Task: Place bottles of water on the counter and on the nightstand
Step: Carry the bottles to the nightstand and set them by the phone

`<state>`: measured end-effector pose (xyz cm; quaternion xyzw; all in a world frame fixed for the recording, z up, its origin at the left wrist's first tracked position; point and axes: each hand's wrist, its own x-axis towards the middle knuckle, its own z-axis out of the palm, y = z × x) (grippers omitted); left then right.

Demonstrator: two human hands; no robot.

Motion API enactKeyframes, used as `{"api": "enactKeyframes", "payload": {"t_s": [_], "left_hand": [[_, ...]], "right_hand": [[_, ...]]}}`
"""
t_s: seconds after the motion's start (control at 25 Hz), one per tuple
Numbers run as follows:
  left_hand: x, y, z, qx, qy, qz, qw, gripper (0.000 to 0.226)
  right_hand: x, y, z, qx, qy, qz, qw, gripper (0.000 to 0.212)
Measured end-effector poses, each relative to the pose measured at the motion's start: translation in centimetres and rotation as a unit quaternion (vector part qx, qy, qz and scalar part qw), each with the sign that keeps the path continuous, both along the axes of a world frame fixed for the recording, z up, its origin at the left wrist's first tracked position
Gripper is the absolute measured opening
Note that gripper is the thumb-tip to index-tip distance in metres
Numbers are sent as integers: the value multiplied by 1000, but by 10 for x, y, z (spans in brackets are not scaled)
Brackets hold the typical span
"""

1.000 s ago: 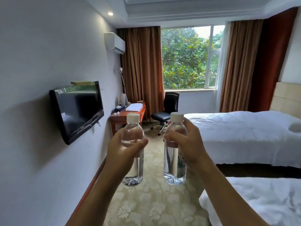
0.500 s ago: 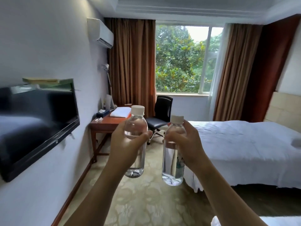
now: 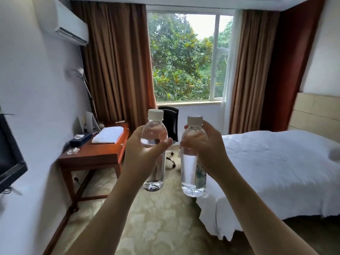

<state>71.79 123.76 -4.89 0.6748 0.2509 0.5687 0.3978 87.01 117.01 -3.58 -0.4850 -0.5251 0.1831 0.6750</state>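
A hotel room with pale walls and a patterned beige carpet is lit by daylight from a wide window that looks onto green trees and is flanked by brown curtains. Along the left wall hang a white air conditioner and the corner of a dark television, and below them stands a reddish wooden table carrying a folded white towel and a tissue box, with a black office chair just beyond it. On the right, a bed with white linen stands against a light wooden headboard.
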Motion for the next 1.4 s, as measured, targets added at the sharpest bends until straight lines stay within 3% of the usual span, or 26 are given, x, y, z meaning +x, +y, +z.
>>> {"api": "enactKeyframes", "payload": {"t_s": [0.28, 0.44, 0.56, 0.68, 0.92, 1.12, 1.4], "left_hand": [[176, 141, 19, -29, -9, -51, 998, 40], [309, 190, 14, -47, -5, -151, 987, 28], [422, 205, 3, -34, -1, -253, 967, 28], [522, 202, -1, -13, 0, -373, 928, 31], [684, 169, 3, -35, 32, -577, 816, 24], [775, 128, -11, -44, 47, -658, 750, 28], [944, 73, -31, -37, 65, -661, 747, 32]], "right_hand": [[170, 131, 14, 10, 24, -62, 998, 25], [283, 144, 9, -4, 11, -168, 986, 27], [373, 133, 0, -8, 27, -301, 953, 30], [441, 109, -2, -18, 39, -416, 908, 32], [519, 58, 7, -25, 41, -598, 800, 28], [581, 27, -5, -4, 67, -650, 757, 26], [749, -19, -36, 9, 73, -654, 753, 24]]}}
